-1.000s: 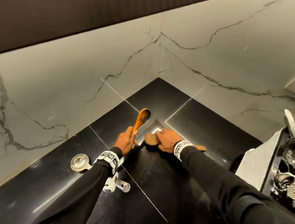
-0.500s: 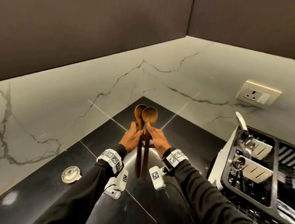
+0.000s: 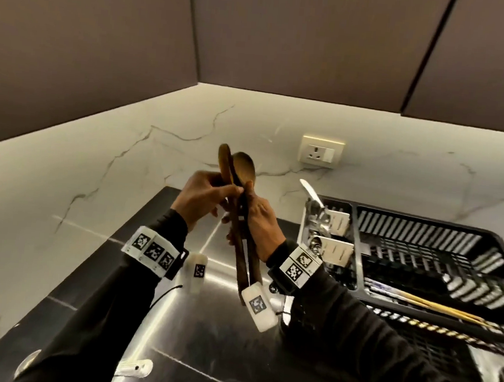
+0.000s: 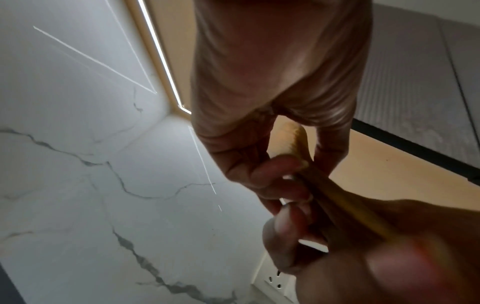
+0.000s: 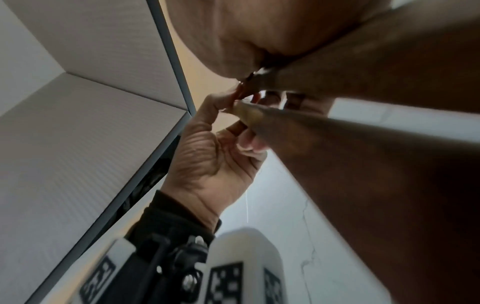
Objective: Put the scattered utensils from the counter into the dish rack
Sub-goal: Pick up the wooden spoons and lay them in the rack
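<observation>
Two wooden spoons stand upright side by side above the black counter (image 3: 191,330), bowls up. My left hand (image 3: 203,200) pinches the neck of the left wooden spoon (image 3: 223,161). My right hand (image 3: 259,218) grips the handle of the right wooden spoon (image 3: 244,167), thumb up along it. The handles cross below the hands. The black dish rack (image 3: 422,234) sits to the right of my hands. In the left wrist view my fingers (image 4: 275,170) pinch a wooden spoon (image 4: 293,139). The right wrist view shows a spoon handle (image 5: 363,164) close up and my left hand (image 5: 213,164).
The rack's cutlery compartment (image 3: 312,213) holds several metal utensils. Pale chopsticks (image 3: 446,311) lie in the rack. A metal measuring spoon (image 3: 27,364) and a white object (image 3: 137,368) lie on the counter at lower left. A wall socket (image 3: 321,155) is behind.
Both hands have lifted the two spoons off the counter and brought them together, higher and nearer the rack. The view has swung right and up.
</observation>
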